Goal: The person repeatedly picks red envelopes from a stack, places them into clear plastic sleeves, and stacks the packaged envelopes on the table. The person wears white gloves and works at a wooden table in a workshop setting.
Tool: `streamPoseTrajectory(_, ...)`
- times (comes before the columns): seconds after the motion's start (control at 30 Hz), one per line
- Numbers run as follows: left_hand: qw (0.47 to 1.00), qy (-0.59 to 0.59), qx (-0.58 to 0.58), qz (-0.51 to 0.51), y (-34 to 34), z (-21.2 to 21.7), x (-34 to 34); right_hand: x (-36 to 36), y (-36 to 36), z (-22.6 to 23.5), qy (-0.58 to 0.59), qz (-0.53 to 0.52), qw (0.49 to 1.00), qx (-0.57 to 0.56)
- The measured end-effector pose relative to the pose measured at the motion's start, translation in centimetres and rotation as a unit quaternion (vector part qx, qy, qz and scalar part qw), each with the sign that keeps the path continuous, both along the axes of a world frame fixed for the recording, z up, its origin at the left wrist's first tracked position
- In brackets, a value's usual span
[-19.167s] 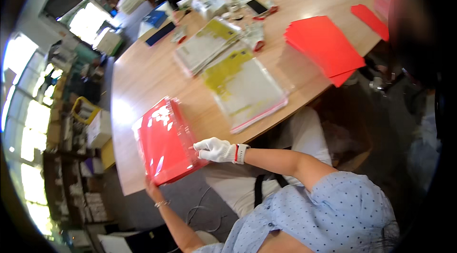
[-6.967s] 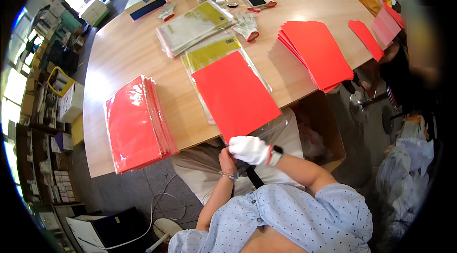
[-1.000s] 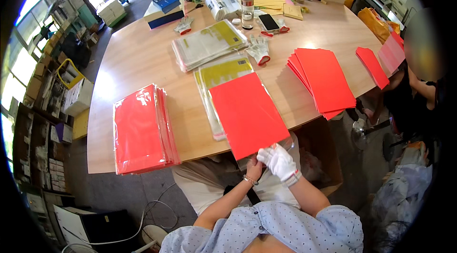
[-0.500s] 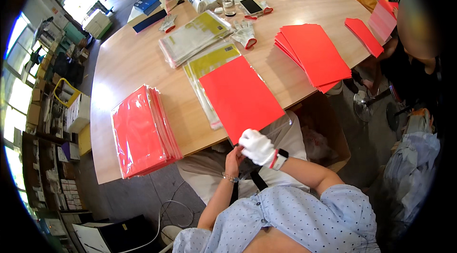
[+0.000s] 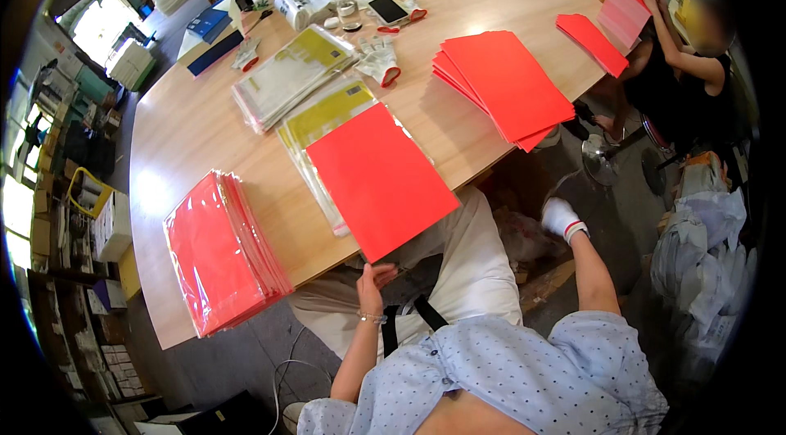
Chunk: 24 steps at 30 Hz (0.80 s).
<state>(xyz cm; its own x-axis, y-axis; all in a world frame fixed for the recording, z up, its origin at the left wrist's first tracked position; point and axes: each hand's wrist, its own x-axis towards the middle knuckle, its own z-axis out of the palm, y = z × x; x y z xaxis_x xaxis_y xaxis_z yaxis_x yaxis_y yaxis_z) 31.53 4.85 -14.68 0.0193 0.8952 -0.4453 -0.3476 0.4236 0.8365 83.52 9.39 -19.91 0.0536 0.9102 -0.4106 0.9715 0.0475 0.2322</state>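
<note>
My left hand (image 5: 373, 288), bare with a bracelet at the wrist, is just below the near corner of a red sheet (image 5: 381, 181). Its fingers are stretched out and hold nothing I can see. The sheet lies slantwise over clear plastic sleeves (image 5: 304, 165) with olive-yellow printing, and its near end juts past the table edge over my lap. Out to the right, away from the table, my right hand (image 5: 562, 219) wears a white glove with a red cuff. Its finger positions are unclear.
Red sheets in clear sleeves form a stack (image 5: 221, 259) at left; loose red sheets (image 5: 512, 87) lie at right. Farther back are more sleeves (image 5: 291, 79), a glove (image 5: 379, 61), a phone (image 5: 387, 9) and a jar (image 5: 345, 5). Another person (image 5: 692, 74) sits at right, holding red sheets.
My right hand has left the sheet's near end and swung out to the right. My left hand has opened and dropped slightly away from the corner. The view has shifted.
</note>
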Motion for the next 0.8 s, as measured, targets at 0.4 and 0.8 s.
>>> streamPoseTrajectory(0.4,0.659,0.598,0.449,-0.081,2.2,4.6,-2.1,-19.9,6.4,12.2,0.543,0.275,0.759,0.229)
streamPoseTrajectory(0.8,0.981,0.174,0.015,0.087,2.3,1.3,-1.4,-24.1,5.3,12.9,0.455,-0.096,0.855,0.229)
